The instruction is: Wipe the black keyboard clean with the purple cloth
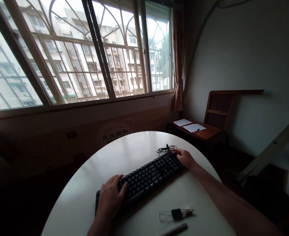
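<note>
A black keyboard [146, 178] lies at an angle on a round white table [124, 152]. My left hand [111, 196] grips its near left end, fingers curled over the keys. At the far right end my right hand [185, 158] closes round the keyboard's edge. The keyboard's bundled black cable [166, 149] sits on the table just beyond my right hand.
A small wire keycap puller with a black handle [177, 214] and a thin brush or pen [176, 228] lie at the table's near edge. Right of the table stands a wooden side table with papers [193, 127]. A wide window [85, 55] fills the wall ahead.
</note>
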### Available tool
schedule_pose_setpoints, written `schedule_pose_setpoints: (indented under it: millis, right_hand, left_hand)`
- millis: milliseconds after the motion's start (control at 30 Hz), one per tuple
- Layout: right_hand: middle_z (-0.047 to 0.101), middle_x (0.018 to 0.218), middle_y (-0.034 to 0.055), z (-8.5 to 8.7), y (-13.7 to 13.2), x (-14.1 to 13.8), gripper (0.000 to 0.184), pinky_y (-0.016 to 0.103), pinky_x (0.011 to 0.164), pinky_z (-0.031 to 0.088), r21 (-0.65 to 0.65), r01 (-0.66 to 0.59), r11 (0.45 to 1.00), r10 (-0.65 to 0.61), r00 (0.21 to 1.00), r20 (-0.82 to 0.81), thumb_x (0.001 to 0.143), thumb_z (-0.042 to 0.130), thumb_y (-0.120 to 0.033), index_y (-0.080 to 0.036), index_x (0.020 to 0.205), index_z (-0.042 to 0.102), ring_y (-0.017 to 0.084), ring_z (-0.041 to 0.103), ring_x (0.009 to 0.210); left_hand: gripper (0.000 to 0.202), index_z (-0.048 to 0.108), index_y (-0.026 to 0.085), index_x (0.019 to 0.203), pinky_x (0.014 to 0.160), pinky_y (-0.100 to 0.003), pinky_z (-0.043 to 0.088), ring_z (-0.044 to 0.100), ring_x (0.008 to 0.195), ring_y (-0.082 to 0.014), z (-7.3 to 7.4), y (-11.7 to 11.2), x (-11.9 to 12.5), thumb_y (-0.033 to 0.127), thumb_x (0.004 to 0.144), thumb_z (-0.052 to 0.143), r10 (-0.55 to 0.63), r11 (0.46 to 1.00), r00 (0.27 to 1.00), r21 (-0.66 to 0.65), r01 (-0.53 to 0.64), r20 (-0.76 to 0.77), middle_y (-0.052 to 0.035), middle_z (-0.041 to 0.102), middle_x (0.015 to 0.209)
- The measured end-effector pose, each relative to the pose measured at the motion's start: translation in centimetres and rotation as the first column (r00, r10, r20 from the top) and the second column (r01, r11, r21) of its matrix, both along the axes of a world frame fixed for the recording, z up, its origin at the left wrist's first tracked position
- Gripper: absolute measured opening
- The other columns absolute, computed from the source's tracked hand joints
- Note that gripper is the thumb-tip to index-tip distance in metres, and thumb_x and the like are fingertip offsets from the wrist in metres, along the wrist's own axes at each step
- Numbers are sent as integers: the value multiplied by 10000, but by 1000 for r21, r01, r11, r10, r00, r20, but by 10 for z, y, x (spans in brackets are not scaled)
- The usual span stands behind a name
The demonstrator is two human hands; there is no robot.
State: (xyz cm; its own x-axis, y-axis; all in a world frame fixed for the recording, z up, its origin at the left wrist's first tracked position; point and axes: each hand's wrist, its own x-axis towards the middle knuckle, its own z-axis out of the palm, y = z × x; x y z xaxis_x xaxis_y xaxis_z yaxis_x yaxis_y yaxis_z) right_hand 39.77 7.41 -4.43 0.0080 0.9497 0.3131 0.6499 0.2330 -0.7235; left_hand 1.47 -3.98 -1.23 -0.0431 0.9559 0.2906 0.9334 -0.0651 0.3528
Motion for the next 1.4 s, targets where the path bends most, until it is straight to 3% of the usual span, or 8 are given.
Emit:
schedule_pose_setpoints:
  millis: [133,300,600,833,1033,1167,1300,1400]
  right_hand:
    - [695,1199,31,1,1,1,508,264,1057,427,-9,-42,999,43,998,45,831,420,-87,-160,1293,619,160,623,1156]
    - [684,1219,50,11,-3,3,533,282,1030,438,-30,-39,999,43,989,143,824,426,-88,-160,1323,600,192,619,1157]
    - [736,966,88,39,-45,-5,448,276,783,447,-100,4,995,39,904,426,788,457,-44,-200,1148,673,229,670,906]
    - [728,943,91,49,-57,-7,336,267,692,395,-187,44,981,61,850,524,765,508,-67,-200,1014,690,235,654,879]
    - [724,1019,79,50,-57,8,335,281,760,415,-223,40,974,77,870,487,772,521,-97,-218,1017,715,243,649,963]
    - [730,990,65,46,-50,19,231,272,767,439,-236,0,972,102,902,420,832,552,-237,-209,975,732,226,661,928]
    - [742,955,67,40,-38,37,255,268,772,477,-288,-122,950,198,948,250,850,547,-298,-182,942,754,217,675,879]
    - [743,1019,64,36,-31,51,306,282,829,496,-324,-243,914,285,954,88,798,512,-208,-179,960,771,231,672,949]
  left_hand:
    - [442,630,204,1221,1074,-465,293,504,1225,-297,-5,1,3,413,847,523,23,999,997,-33,-25,-74,-113,616,1277]
    - [446,628,200,1227,1035,-429,336,541,1178,-287,-5,1,5,416,848,536,44,998,994,-36,-48,-100,-108,630,1253]
    - [438,628,202,1227,1016,-411,357,556,1155,-285,1,-2,6,420,859,538,36,998,993,-48,-42,-116,-105,641,1230]
    - [409,621,206,1235,1022,-397,363,548,1170,-264,6,-6,11,393,879,545,42,996,989,-66,-52,-144,-87,634,1254]
    - [400,614,221,1243,1018,-388,378,552,1174,-257,6,-8,11,397,891,546,42,996,988,-68,-53,-151,-69,630,1265]
    - [396,617,225,1239,1011,-387,386,553,1175,-257,4,-6,9,401,891,546,32,997,989,-64,-42,-145,-63,634,1261]
    - [386,625,230,1225,1004,-386,395,560,1165,-255,4,-5,9,401,888,546,27,998,989,-55,-36,-146,-59,642,1246]
    - [387,628,236,1222,1004,-389,401,563,1165,-257,4,-5,8,410,889,538,18,998,990,-55,-26,-143,-55,644,1245]
